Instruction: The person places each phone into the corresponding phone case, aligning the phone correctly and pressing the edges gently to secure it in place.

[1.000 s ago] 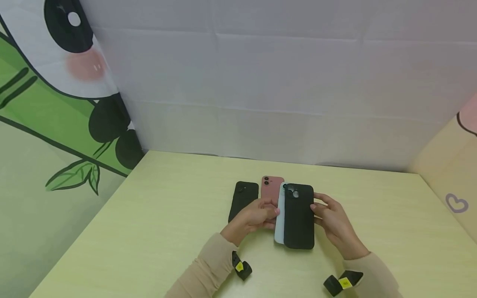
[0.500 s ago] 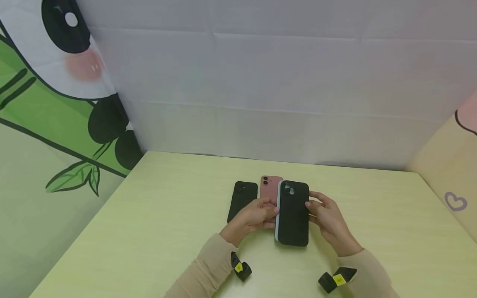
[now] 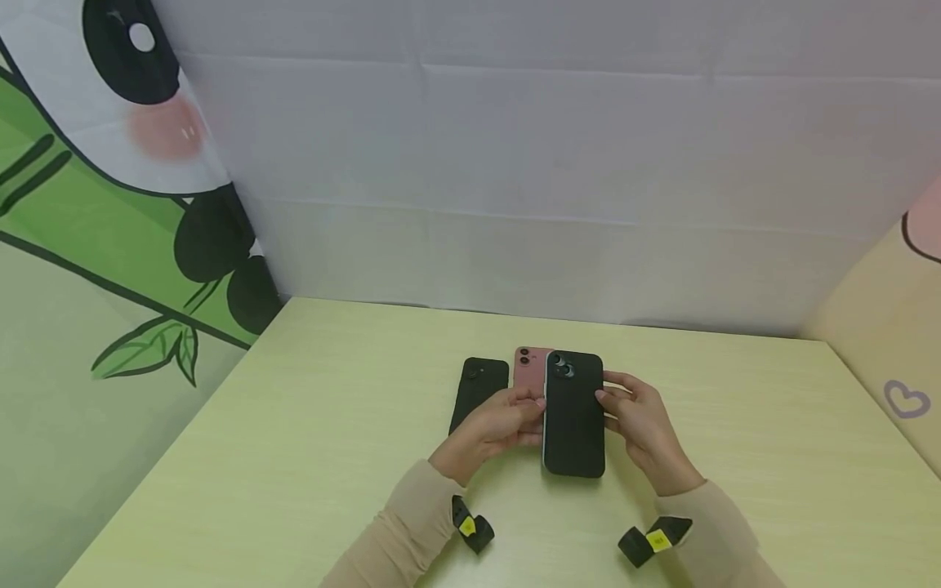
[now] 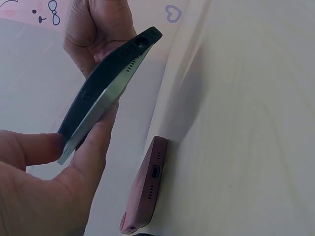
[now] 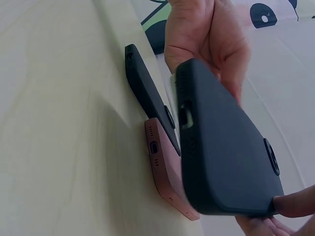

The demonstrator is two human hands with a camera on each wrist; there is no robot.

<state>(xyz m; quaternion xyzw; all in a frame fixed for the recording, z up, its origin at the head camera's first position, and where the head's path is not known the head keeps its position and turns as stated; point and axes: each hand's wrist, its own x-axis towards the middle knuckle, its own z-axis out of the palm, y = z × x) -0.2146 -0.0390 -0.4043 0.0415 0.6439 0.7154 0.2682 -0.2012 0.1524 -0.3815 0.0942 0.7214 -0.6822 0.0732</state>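
Above the table, a black phone case with a camera cutout lies over the back of a pale phone. My left hand pinches the left edge, thumb on top and fingers beneath the pale phone. On the opposite side, my right hand grips the case's right edge between thumb and fingers. Only a thin pale strip shows in the head view. The left wrist view shows the case and phone close together at the left edge and a narrow wedge apart toward the right.
On the pale wooden table, a pink phone lies just behind my left hand. A black phone lies to its left, partly covered by that hand. A white sheet hangs behind the table.
My right hand has moved left and slightly away, bringing the black case over the pale phone until it covers nearly all of it. The left hand has barely moved.
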